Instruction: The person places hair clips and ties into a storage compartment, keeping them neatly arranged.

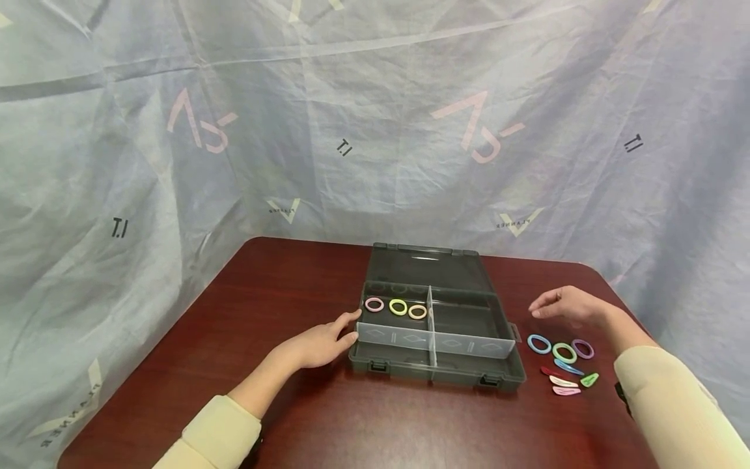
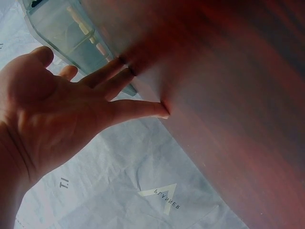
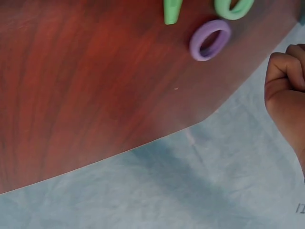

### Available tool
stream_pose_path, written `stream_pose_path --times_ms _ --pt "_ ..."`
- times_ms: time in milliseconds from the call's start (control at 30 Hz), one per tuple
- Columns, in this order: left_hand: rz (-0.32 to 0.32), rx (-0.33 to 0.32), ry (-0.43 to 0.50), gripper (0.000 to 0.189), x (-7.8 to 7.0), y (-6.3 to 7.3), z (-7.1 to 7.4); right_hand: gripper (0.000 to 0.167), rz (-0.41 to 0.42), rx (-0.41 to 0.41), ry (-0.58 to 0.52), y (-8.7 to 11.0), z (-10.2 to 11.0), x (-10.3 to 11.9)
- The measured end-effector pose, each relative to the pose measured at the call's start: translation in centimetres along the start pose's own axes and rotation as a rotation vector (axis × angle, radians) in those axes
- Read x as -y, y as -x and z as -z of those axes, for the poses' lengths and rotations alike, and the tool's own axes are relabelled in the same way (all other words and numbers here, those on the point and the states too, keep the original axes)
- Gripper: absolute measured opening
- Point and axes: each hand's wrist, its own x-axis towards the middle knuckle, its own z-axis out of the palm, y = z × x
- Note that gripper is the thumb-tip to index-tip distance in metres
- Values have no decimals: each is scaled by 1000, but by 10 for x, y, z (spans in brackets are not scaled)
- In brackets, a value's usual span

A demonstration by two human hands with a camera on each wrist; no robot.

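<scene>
A dark translucent divided box (image 1: pixel 463 344) lies with its lid (image 1: pixel 428 267) raised at the back. Its back left compartment holds a pink hair tie (image 1: pixel 374 305), a yellow-green hair tie (image 1: pixel 398 307) and a peach hair tie (image 1: pixel 418 312). My left hand (image 1: pixel 319 342) rests at the box's left side, fingers extended and fingertips right at the wall. To the right of the box, my right hand (image 1: pixel 565 305) hovers with loosely bent fingers and nothing visible in them. Nearest below it are a blue hair tie (image 1: pixel 539 344), a green hair tie (image 1: pixel 565 353) and a purple hair tie (image 3: pixel 210 40).
Snap hair clips lie in front of the loose ties: blue (image 1: pixel 569 367), red (image 1: pixel 553 372), cream (image 1: pixel 564 382), pink (image 1: pixel 566 391) and green (image 1: pixel 590 380). Pale dividers (image 1: pixel 404 337) split the box. A grey printed cloth (image 1: pixel 375 163) hangs behind the dark red table (image 1: pixel 281 280).
</scene>
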Motion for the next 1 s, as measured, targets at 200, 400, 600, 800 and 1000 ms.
stream_pose_path --times_ms 200,400,600,800,1000 --pt "3 -2 8 61 2 0 -1 28 23 88 -95 3 -7 -13" --pt "2 -5 12 60 3 1 -2 22 11 137 -139 1 -15 -21" --pt "-7 -5 2 60 2 1 -2 18 -9 155 -161 -1 -21 -23" --pt "-7 -7 -5 59 0 1 -1 14 -31 130 -121 -2 -24 -24" --pt "-10 -8 -11 59 -2 0 1 10 -67 97 -82 -2 -27 -25"
